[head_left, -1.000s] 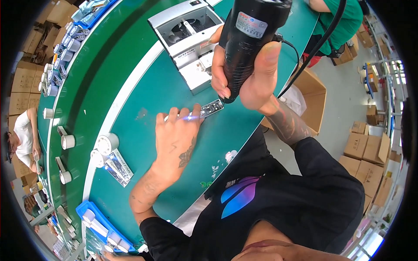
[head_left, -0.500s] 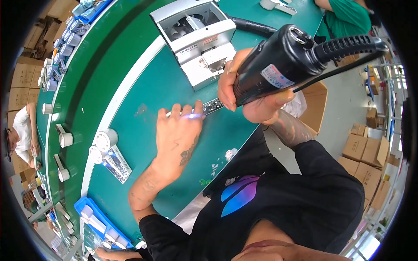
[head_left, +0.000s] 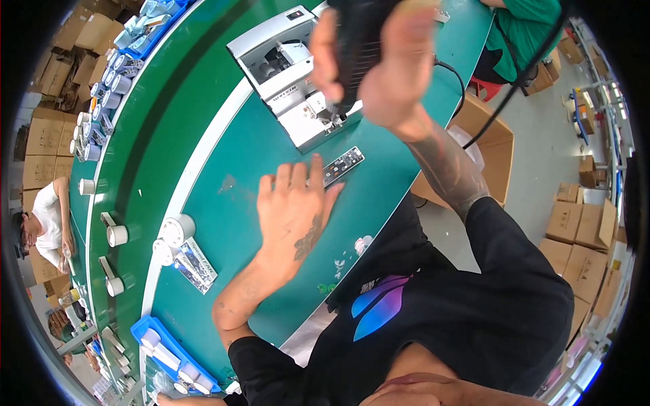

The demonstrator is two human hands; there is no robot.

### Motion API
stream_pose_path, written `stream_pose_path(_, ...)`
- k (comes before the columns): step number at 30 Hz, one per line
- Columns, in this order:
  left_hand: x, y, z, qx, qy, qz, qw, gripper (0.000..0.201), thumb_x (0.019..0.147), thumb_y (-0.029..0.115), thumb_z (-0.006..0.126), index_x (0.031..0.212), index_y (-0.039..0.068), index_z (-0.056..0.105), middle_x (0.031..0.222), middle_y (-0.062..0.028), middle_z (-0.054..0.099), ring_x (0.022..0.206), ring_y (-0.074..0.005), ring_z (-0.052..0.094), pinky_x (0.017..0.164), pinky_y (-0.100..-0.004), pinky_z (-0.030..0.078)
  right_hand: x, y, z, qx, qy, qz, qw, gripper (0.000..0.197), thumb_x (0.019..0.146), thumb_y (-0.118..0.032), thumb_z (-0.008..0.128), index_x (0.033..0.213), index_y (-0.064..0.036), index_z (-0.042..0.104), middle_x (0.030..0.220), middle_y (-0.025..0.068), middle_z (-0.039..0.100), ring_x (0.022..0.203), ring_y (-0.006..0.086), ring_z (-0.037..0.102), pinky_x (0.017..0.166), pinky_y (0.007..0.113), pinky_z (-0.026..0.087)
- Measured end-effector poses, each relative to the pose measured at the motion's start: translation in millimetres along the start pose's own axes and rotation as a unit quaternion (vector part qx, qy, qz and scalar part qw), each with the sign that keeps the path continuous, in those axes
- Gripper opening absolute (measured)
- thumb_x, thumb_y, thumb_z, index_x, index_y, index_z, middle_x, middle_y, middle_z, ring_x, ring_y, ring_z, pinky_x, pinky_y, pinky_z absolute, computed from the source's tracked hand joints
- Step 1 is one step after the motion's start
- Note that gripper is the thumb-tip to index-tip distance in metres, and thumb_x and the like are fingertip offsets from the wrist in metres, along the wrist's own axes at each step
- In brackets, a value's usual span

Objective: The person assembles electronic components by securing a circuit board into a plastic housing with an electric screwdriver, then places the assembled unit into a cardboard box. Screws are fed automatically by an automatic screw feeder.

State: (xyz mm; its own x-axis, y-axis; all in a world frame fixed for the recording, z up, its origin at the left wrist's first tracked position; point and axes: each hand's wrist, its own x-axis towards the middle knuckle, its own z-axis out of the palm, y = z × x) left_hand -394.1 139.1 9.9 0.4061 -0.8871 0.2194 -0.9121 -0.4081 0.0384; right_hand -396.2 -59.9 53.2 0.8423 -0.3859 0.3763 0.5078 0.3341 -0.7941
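Observation:
My left hand (head_left: pixel 292 211) lies over one end of a narrow circuit board strip (head_left: pixel 345 162) on the green bench, thumb on one side and fingers on the other. The strip's far end, with small components, shows beyond the fingers; the rest is hidden under the hand. My right hand (head_left: pixel 399 74), smeared by motion, is wrapped round a black electric screwdriver (head_left: pixel 365 51), held upright above the front of a white and grey screw feeder (head_left: pixel 288 81). The screwdriver's top is cut off by the frame edge, and its tip is not clearly visible at the feeder.
White round-headed parts (head_left: pixel 177 230) with printed strips (head_left: pixel 195 265) lie to the left. A blue tray (head_left: pixel 177 358) holds more white parts. Beyond a white rail runs a green belt with several parts. A cardboard box (head_left: pixel 497 149) stands at right; a co-worker in green (head_left: pixel 525 34) sits beyond.
My right hand has lifted the screwdriver from the strip and carried it up and away to the feeder. The glow by my left fingers is gone; the strip's far end is uncovered.

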Motion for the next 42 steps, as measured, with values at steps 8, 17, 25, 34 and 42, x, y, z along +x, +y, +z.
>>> stream_pose_path(8,-20,-29,-47,-0.008,-0.108,-0.032,0.994,0.073,0.082,0.047,0.079,0.132,-0.003,0.061,0.095,-0.0125,0.070,0.115,-0.0283,0.059,0.107,-0.0476,0.037,6,-9,19,-0.226,-0.065,-0.052,0.971,0.093,0.097,-0.080,0.031,0.124,0.0074,0.050,0.061,0.0076,0.054,0.044,0.0118,0.049,0.044,0.026,0.043)
stream_pose_path(17,-17,-33,-47,-0.035,-0.135,-0.012,0.990,0.063,0.087,0.036,0.077,0.129,-0.008,0.061,0.099,-0.0160,0.074,0.113,-0.0301,0.063,0.106,-0.0475,0.038,-15,11,51,-0.122,-0.081,-0.007,0.989,0.094,0.096,-0.080,0.029,0.122,0.0078,0.051,0.062,0.0073,0.055,0.045,0.0092,0.049,0.044,0.025,0.040)
stream_pose_path(25,-17,-34,-46,-0.042,-0.148,-0.016,0.988,0.062,0.087,0.035,0.078,0.128,-0.008,0.061,0.099,-0.0163,0.074,0.110,-0.0288,0.064,0.105,-0.0465,0.039,-19,32,42,-0.005,-0.096,-0.012,0.995,0.064,0.103,-0.063,0.047,0.116,-0.0013,0.056,0.065,0.0046,0.057,0.048,0.0075,0.051,0.045,0.024,0.039)
stream_pose_path(34,-14,-40,-44,-0.078,-0.128,0.002,0.989,0.052,0.085,0.031,0.079,0.124,0.000,0.064,0.092,-0.0109,0.071,0.103,-0.0267,0.064,0.101,-0.0458,0.041,-28,27,48,-0.078,-0.127,0.006,0.989,0.095,0.092,-0.081,0.041,0.121,0.0089,0.051,0.069,0.0079,0.058,0.049,0.0070,0.049,0.046,0.023,0.041)
stream_pose_path(42,-12,-36,-48,-0.090,-0.127,0.027,0.988,0.042,0.084,0.026,0.079,0.119,0.006,0.065,0.089,-0.0105,0.069,0.100,-0.0264,0.063,0.100,-0.0471,0.041,-38,38,27,-0.005,-0.142,-0.046,0.989,0.069,0.098,-0.063,0.057,0.121,0.0021,0.052,0.071,0.0024,0.057,0.053,0.0070,0.052,0.046,0.024,0.041)
